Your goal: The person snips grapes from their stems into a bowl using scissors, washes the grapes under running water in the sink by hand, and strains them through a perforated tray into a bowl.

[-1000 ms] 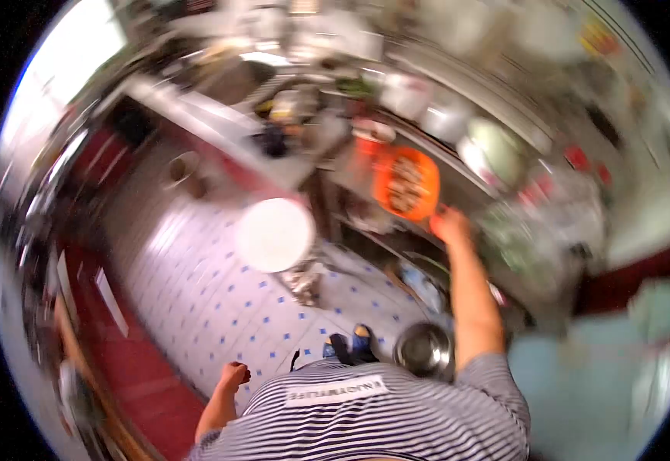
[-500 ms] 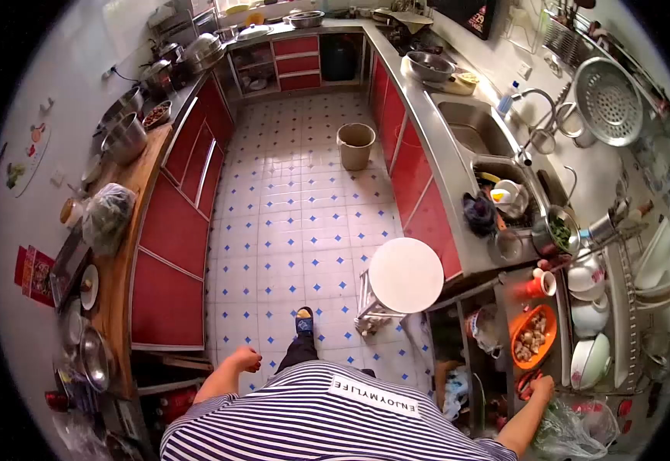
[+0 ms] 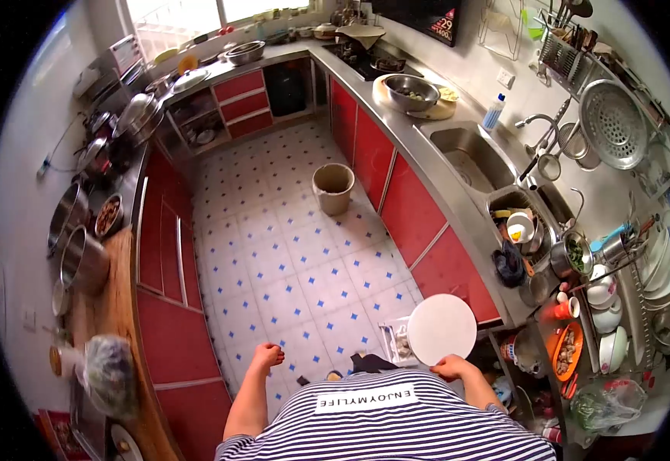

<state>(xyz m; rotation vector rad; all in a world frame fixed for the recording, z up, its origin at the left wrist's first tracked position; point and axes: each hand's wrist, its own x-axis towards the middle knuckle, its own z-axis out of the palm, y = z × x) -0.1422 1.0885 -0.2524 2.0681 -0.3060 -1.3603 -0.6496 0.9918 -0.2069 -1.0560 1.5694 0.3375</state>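
My left hand (image 3: 269, 354) hangs over the tiled floor to the left of my body, its fingers curled, with nothing visible in them. My right hand (image 3: 448, 368) is at the near edge of a round white stool (image 3: 442, 329), fingers bent. Whether it touches the seat I cannot tell. Farther right, a red-handled tool, seemingly scissors (image 3: 570, 386), lies on the counter beside an orange dish (image 3: 568, 351) of chopped pieces. A clear plastic bag (image 3: 608, 403) with something green in it lies close by.
A beige bucket (image 3: 333, 190) stands on the floor ahead. Along the right runs a steel counter with a sink (image 3: 469, 157), bowls and a pot of greens (image 3: 571, 255). On the left, a wooden worktop (image 3: 123, 284) carries a bagged vegetable (image 3: 110, 375) and pots.
My right hand has left the red-handled tool and swung left to the stool. The view has moved forward and turned, so the stool and bucket appear nearer.
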